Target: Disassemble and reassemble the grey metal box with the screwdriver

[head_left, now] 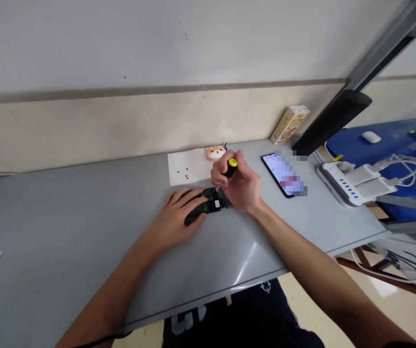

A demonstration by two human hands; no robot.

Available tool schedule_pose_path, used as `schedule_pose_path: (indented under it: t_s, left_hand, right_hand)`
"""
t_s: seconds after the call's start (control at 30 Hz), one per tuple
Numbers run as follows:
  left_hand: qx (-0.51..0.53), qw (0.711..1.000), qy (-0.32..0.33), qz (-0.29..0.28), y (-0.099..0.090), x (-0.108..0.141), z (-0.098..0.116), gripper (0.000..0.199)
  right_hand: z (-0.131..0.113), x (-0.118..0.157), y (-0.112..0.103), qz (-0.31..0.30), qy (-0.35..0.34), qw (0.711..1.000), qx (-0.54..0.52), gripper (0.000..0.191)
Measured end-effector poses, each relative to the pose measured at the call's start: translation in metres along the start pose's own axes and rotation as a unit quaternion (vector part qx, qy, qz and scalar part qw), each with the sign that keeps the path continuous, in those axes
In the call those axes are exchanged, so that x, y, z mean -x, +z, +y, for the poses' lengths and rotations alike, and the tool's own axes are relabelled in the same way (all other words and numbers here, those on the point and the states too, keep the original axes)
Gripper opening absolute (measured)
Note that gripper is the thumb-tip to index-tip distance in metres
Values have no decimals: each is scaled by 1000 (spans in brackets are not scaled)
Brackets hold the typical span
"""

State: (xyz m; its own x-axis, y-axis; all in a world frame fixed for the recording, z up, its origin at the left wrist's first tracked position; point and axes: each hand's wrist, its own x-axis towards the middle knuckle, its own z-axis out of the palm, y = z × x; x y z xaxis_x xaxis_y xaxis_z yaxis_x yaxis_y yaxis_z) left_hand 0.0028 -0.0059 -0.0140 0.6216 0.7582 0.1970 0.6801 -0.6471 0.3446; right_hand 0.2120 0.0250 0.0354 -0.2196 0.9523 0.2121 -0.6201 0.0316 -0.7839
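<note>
My left hand [175,215] rests over a black electronic device [214,204] on the grey table, its fingers spread across it and its thumb along the near side, holding it down. A green circuit board shows in the device's open casing. My right hand [242,186] is wrapped round a screwdriver [232,166] with a black handle and a yellow end cap, held upright above the device. The screwdriver's tip is mostly hidden by that hand. Behind the device lies a sheet of white paper [193,162] with several tiny dark screws [186,176] on it.
An orange animal-face item [215,153] lies on the paper by the wall. To the right are a lit phone [280,174], a carton [289,124], a black post [331,123] and a power strip [353,183] with plugs and white cables. The table's front edge [208,304] is close to my body.
</note>
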Motion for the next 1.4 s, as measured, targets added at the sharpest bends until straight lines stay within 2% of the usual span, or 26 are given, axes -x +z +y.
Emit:
schedule_pose_path:
  t_s: [0.2, 0.67, 1.4]
  left_hand:
    - [2, 1000, 3, 5, 1, 1, -1, 35]
    - [-4, 1000, 9, 6, 1, 0, -2, 35]
    - [12, 1000, -4, 1, -1, 0, -1, 34]
  right_hand:
    - [0, 0, 0, 19, 14, 1000, 20, 50]
    - [1, 0, 4, 10, -8, 1000, 16, 56]
    - [2, 2, 4, 19, 11, 1000, -1, 55]
